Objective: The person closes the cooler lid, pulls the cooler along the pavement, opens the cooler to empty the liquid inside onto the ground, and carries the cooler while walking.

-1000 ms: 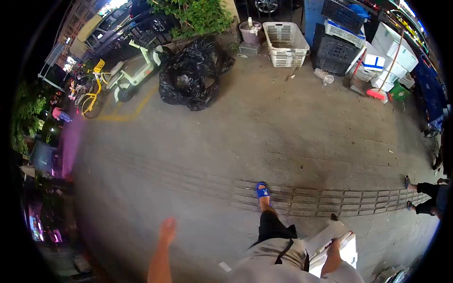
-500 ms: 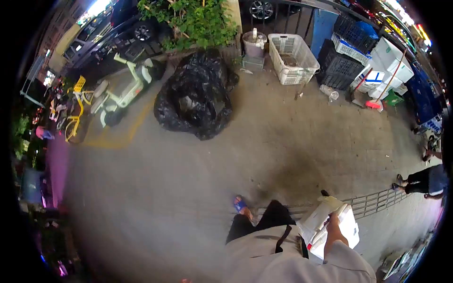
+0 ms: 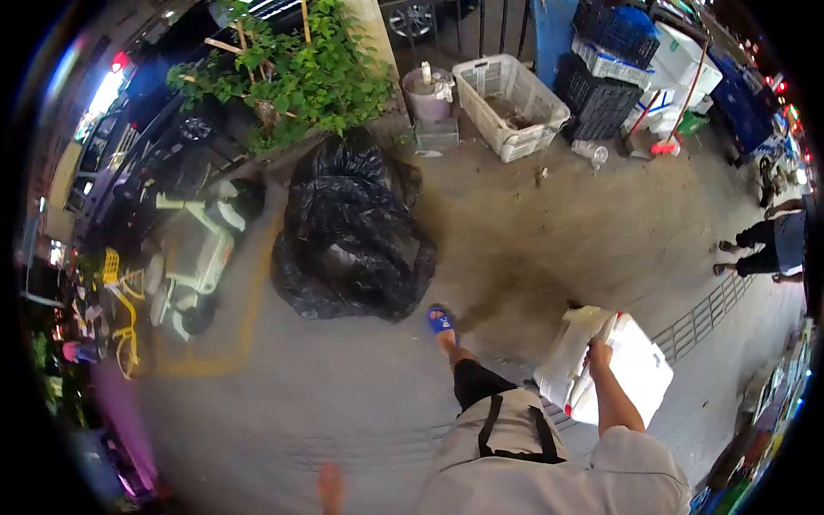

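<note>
A white rectangular foam-like box (image 3: 633, 371) was apparently being carried.
The right hand's (image 3: 599, 354) fingers gripped its edge; the left hand's (image 3: 330, 487) were too blurred to tell; the next move likely needed steadiness.

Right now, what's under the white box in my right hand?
Around the white box, held in your right hand, paving shows, with a lined strip running up to its side. The box covers whatever is directly beneath it, so that can't be seen.

box (image 3: 637, 369) at our right side, bag (image 3: 352, 232) ahead of us, scooter (image 3: 215, 256) left of it, basket (image 3: 525, 146) farther right, crates (image 3: 601, 105) beside basket
</note>
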A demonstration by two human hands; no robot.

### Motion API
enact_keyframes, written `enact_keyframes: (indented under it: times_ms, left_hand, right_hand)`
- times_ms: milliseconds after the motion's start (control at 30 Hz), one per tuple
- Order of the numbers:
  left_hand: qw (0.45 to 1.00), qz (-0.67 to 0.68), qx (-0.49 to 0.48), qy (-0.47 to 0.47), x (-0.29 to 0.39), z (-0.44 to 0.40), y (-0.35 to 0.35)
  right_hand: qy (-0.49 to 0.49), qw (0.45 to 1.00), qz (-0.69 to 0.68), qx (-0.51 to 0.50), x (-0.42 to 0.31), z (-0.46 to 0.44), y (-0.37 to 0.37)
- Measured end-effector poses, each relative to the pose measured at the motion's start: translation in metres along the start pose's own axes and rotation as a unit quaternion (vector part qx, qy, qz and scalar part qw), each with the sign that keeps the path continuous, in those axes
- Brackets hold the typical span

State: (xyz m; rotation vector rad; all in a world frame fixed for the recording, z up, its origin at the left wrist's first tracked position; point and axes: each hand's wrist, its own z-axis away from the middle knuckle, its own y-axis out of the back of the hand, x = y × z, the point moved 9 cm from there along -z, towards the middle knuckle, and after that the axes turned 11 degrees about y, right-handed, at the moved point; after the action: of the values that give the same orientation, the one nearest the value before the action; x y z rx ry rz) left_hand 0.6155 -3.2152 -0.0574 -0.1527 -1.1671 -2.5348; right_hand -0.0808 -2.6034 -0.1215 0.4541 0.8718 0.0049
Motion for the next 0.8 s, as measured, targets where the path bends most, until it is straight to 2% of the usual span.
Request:
enact_keyframes:
  times_ms: [33, 67, 100, 167, 233, 300, 333, 367, 400, 433, 467, 500, 533, 600, 633, 733, 767, 800]
  left_hand:
    - [1.0, -0.015, -0.002, 0.002, 0.012, -0.006, 0.012]
    - [0.997, -0.009, -0.043, 0.066, 0.014, -0.01, 0.012]
    - [0.993, -0.01, -0.073, 0.092, 0.017, -0.015, 0.016]
    - [0.989, -0.049, -0.112, 0.081, 0.004, -0.024, 0.023]
    - [0.985, -0.115, -0.124, 0.036, 0.009, -0.039, 0.032]
    - [0.978, 0.008, -0.167, 0.125, 0.028, -0.044, 0.065]
    - [0.946, 0.14, -0.2, 0.216, 0.031, -0.047, 0.08]
    - [0.948, 0.122, -0.203, 0.211, 0.042, -0.062, 0.097]
    - [0.975, -0.013, -0.204, 0.086, 0.056, -0.089, 0.111]
    - [0.968, -0.145, -0.198, -0.044, 0.076, -0.105, 0.123]
    - [0.966, -0.156, -0.201, -0.052, 0.092, -0.123, 0.14]
    - [0.97, -0.025, -0.229, 0.083, 0.093, -0.146, 0.155]
    - [0.938, 0.108, -0.248, 0.216, 0.095, -0.166, 0.161]
    - [0.948, 0.08, -0.241, 0.191, 0.14, -0.214, 0.173]
    - [0.956, 0.056, -0.231, 0.174, 0.165, -0.236, 0.183]
    - [0.972, -0.011, -0.195, 0.133, 0.207, -0.278, 0.227]
    - [0.974, -0.028, -0.193, 0.117, 0.216, -0.299, 0.24]
    - [0.972, -0.039, -0.205, 0.111, 0.222, -0.318, 0.246]
  right_hand:
    - [-0.013, 1.0, 0.002, 0.006, 0.007, -0.006, -0.023]
    - [0.082, 0.993, 0.079, -0.039, 0.001, -0.027, -0.052]
    - [0.174, 0.969, 0.157, -0.083, -0.009, -0.031, -0.075]
    - [0.143, 0.965, 0.196, -0.103, -0.042, -0.013, -0.119]
    - [0.172, 0.962, 0.198, -0.081, -0.069, -0.006, -0.161]
    - [0.223, 0.948, 0.21, -0.092, -0.063, -0.026, -0.206]
    - [0.164, 0.974, 0.14, -0.064, -0.074, -0.015, -0.219]
    - [0.106, 0.992, 0.067, -0.035, -0.094, 0.009, -0.242]
    - [0.092, 0.994, 0.035, -0.043, -0.11, 0.029, -0.269]
    - [0.08, 0.995, 0.001, -0.054, -0.113, 0.045, -0.286]
    - [0.211, 0.974, 0.049, -0.072, -0.094, 0.03, -0.308]
    - [0.269, 0.953, 0.109, -0.086, -0.081, 0.032, -0.331]
    - [0.328, 0.925, 0.166, -0.093, -0.069, 0.037, -0.353]
    - [0.384, 0.843, 0.365, -0.091, -0.092, 0.102, -0.395]
    - [0.463, 0.73, 0.494, -0.087, -0.103, 0.143, -0.419]
    - [0.423, 0.748, 0.496, -0.122, -0.082, 0.193, -0.454]
    - [0.294, 0.837, 0.444, -0.124, -0.052, 0.196, -0.453]
    - [0.166, 0.902, 0.38, -0.118, -0.02, 0.197, -0.452]
